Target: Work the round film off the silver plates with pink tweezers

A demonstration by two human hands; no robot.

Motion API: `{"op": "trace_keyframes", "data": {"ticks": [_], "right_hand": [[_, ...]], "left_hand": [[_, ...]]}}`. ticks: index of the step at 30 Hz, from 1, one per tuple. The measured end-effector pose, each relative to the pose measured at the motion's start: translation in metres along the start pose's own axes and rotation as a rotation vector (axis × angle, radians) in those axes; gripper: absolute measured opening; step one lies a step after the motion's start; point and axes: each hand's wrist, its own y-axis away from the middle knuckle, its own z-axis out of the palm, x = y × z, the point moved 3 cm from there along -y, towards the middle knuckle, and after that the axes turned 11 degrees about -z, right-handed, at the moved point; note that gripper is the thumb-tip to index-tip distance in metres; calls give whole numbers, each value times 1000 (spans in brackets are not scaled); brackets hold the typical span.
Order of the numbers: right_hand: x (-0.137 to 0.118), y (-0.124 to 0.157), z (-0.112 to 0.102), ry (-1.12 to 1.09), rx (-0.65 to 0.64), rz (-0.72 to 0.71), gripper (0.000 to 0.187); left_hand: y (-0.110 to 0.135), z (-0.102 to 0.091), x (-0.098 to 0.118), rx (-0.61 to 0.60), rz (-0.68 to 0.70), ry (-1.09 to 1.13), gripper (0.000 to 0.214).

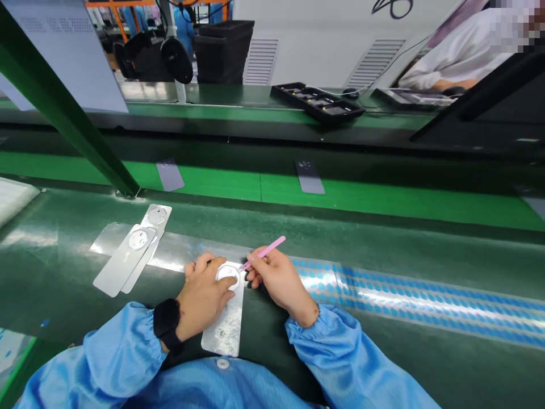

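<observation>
In front of me lies a silver metal plate (225, 332) with a round ring-edged camera area near its far end. My left hand (203, 298), fingers apart, presses down on it, the thumb on the round area. Between the thumb and fingers of my right hand (279, 281) is a slim pair of pink tweezers (271, 246), its tip touching down at the right edge of the round area. A clear strip with rows of blue round stickers (383, 289) runs along the bench to the right.
Several overlapping metal plates (121, 264) lie to the left. Beyond the bench, a green belt (238, 184) carries grey plates (309, 177). A green post (85, 125) slants at the left. Farther back are a black tray (319, 102) and a person in a white sleeve (447, 54).
</observation>
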Motion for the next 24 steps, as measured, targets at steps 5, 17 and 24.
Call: {"op": "trace_keyframes", "data": {"ticks": [5, 17, 24], "right_hand": [[-10, -3, 1, -223, 29, 62, 32], [-11, -8, -10, -550, -32, 98, 38], [-8, -8, -10, -564, -37, 107, 45]], "left_hand": [[-8, -4, 2, -38, -9, -28, 25], [-123, -83, -5, 30, -95, 138, 22], [-229, -152, -73, 294, -617, -53, 45]]}}
